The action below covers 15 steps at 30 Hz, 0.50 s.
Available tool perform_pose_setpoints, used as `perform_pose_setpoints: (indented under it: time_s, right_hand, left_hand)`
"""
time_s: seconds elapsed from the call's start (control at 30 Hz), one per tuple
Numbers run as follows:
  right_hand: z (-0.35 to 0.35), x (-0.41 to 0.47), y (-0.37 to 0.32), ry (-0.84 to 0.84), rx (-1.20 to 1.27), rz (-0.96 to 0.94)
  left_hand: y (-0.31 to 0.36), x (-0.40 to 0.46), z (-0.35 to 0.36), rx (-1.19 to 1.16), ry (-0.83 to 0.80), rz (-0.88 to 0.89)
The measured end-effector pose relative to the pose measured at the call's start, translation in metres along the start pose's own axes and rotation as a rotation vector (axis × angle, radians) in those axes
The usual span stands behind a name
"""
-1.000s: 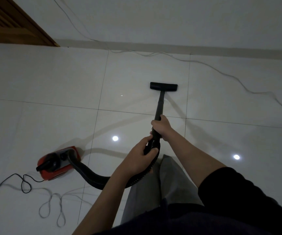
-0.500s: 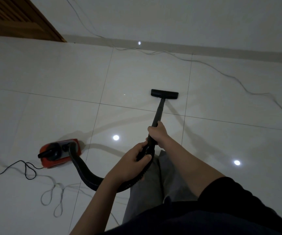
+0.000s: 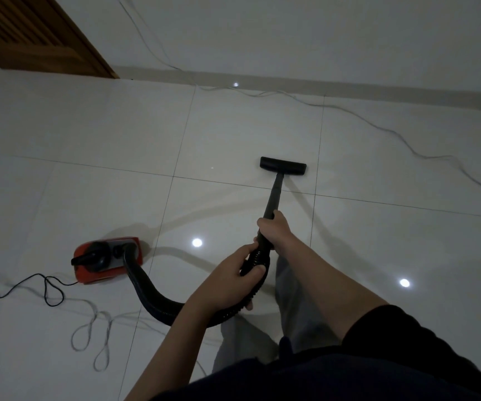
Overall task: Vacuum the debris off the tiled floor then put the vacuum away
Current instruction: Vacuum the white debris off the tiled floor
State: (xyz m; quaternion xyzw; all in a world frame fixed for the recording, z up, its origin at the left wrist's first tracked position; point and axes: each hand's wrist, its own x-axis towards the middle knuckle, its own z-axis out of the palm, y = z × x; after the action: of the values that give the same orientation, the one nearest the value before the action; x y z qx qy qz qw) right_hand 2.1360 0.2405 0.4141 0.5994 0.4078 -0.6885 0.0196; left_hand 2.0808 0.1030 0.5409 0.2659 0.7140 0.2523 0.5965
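Head view, dim light. The floor nozzle is seen flat on the tiled floor, just beyond a grout line, with the rigid wand running back from it toward the body. The right hand is closed around the lower end of the wand; the left hand is wrapped around the ribbed hose just behind it — both grips firm, no fingers loose. The hose curves left and back to the red canister, which sits on the floor well apart from the nozzle. Its black power cord lies in loops near the canister; a pale cable trails along the far wall and across the tiles to the right.

Debris is hard to make out: one tiny bright speck is noted left of the nozzle, though whether it is dirt or a reflection cannot be told.

Judgement — the sweeping stroke is in hand, storage not yet begun. For a good pass the nozzle should be kept flat and full-width on the tile, with strokes overlapped and steered from the right hand while the left only feeds hose. Slack should be watched so the canister is not dragged over its own cord, and the nozzle should be kept off the pale cable, which could be sucked in or snagged.
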Motion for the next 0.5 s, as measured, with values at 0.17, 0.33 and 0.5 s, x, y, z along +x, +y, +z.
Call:
perform_pose_setpoints:
  time_s: [0.17,0.33,0.5]
  right_hand:
    - [0.018,-0.015,0.011,0.022,0.000,-0.024]
    - [0.038,-0.025,0.032,0.043,-0.012,-0.003]
    - [0.066,-0.032,0.062,0.055,0.005,0.027]
  left_hand:
    - [-0.019,-0.021,-0.007,0.019,-0.019,0.017]
    - [-0.040,-0.041,-0.011,0.036,-0.028,0.036]
    - [-0.069,-0.062,-0.017,0.013,-0.034,0.029]
